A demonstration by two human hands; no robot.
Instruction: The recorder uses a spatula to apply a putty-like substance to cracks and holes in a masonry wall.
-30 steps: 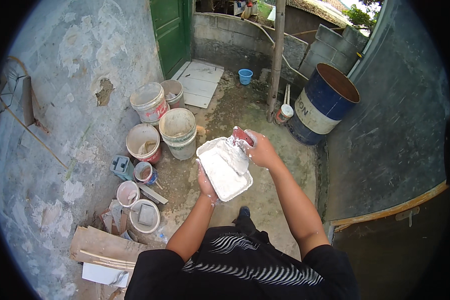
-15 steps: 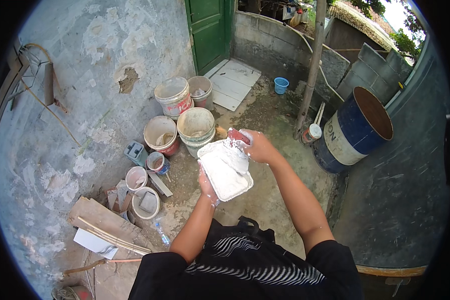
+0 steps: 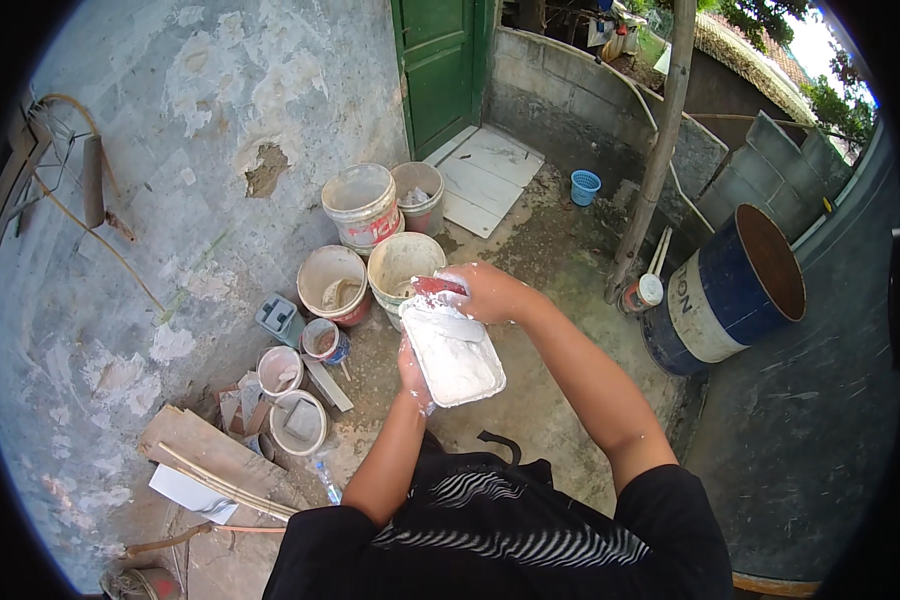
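Observation:
My left hand (image 3: pixel 411 375) grips the left side of a white rectangular tray (image 3: pixel 501 383), held up at waist height. White paste (image 3: pixel 458 368), like wall putty, fills it. From the right, my right hand (image 3: pixel 492 292) closes round the red handle of a putty knife (image 3: pixel 438 287). Its blade is smeared white and rests against the paste at the tray's far end; much of the blade is hidden by the paste. White smears cover the fingers of both hands.
Beyond the tray stand several used buckets (image 3: pixel 332 285) by the patched wall (image 3: pixel 200 170). Boards (image 3: pixel 210 450) and small tubs lie at the left. A blue-and-white drum (image 3: pixel 715 300) and a wooden post (image 3: pixel 658 150) stand right, a blue basket (image 3: pixel 585 187) farther back.
My right hand has moved left and turned over the tray's far end, bringing the putty knife down flatter. The heaped paste now lies lower and smoother. The view has shifted slightly.

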